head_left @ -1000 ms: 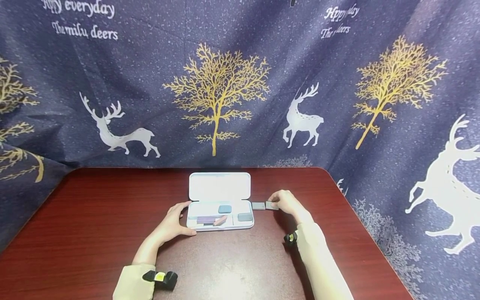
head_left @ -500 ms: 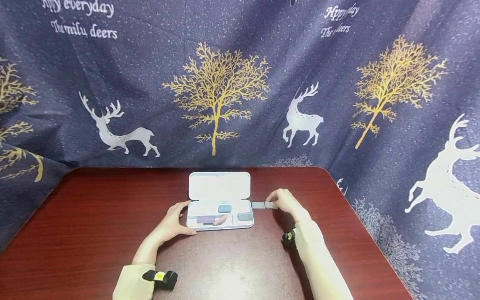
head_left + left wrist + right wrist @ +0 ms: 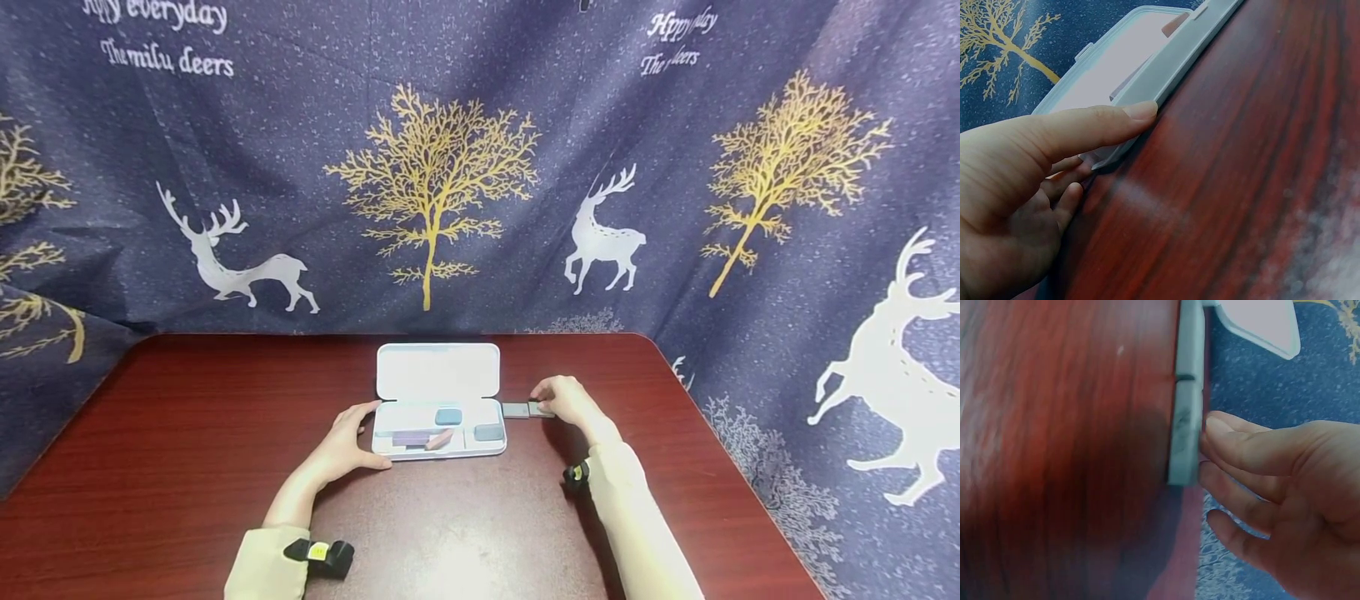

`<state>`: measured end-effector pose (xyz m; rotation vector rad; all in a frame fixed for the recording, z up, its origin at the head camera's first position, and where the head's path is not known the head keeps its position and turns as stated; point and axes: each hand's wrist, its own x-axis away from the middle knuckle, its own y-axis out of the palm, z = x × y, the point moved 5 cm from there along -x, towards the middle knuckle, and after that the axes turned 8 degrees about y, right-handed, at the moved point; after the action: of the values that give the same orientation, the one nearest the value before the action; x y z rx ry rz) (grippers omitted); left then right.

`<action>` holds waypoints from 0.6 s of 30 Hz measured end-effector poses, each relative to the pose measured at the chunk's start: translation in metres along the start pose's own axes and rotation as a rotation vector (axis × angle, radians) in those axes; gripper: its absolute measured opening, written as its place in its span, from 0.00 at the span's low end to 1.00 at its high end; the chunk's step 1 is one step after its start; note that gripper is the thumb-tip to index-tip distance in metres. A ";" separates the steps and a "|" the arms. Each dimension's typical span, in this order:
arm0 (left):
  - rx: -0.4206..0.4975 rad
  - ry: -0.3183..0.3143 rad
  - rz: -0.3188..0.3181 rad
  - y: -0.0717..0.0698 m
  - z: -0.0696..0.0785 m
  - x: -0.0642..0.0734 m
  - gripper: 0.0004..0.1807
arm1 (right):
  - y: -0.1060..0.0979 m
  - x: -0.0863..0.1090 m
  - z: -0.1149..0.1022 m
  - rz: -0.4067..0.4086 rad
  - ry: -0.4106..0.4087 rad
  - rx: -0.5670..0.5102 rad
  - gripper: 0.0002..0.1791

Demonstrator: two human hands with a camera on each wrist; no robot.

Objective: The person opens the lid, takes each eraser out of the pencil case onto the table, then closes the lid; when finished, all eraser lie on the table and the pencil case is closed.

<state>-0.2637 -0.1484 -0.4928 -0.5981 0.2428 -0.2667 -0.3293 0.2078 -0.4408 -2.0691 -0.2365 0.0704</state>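
Note:
A pale blue-white pencil case (image 3: 437, 372) lies on the table with its lid swung back. My left hand (image 3: 340, 447) grips its left end, thumb (image 3: 1141, 112) along the front wall and the other fingers behind the corner. To the right of the case, two flat grey blocks (image 3: 515, 410) lie end to end in a row. My right hand (image 3: 568, 402) holds the outer grey block (image 3: 1185, 434) by its fingertips. Its thumb (image 3: 1219, 430) touches the block's far side in the right wrist view; the full grasp is partly hidden.
Inside the case are a blue rounded piece (image 3: 448, 417), a purple bar (image 3: 411, 437), a reddish-brown stick (image 3: 439, 440) and a grey-blue block (image 3: 489, 432). The table (image 3: 225, 400) is dark red wood. A dark blue cloth (image 3: 495, 250) with trees and deer hangs behind it.
My right hand has slid the outer grey block slightly left, so the small gap to the inner block has closed. The left hand and the pencil case have stayed in place.

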 end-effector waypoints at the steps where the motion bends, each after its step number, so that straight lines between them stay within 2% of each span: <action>1: -0.001 0.002 0.000 0.000 0.000 0.000 0.58 | -0.001 0.001 -0.003 0.011 -0.008 -0.007 0.09; 9: 0.001 -0.002 -0.004 0.001 -0.002 -0.001 0.57 | -0.002 0.003 -0.032 0.091 -0.095 -0.054 0.10; 14: 0.012 -0.010 -0.006 0.001 -0.003 0.000 0.58 | 0.004 0.004 -0.056 0.089 -0.161 -0.078 0.10; 18: 0.011 -0.016 -0.003 0.001 -0.004 0.001 0.58 | 0.013 0.003 -0.072 0.076 -0.170 -0.078 0.10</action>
<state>-0.2639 -0.1494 -0.4967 -0.5901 0.2244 -0.2661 -0.3137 0.1405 -0.4165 -2.1512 -0.2678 0.2886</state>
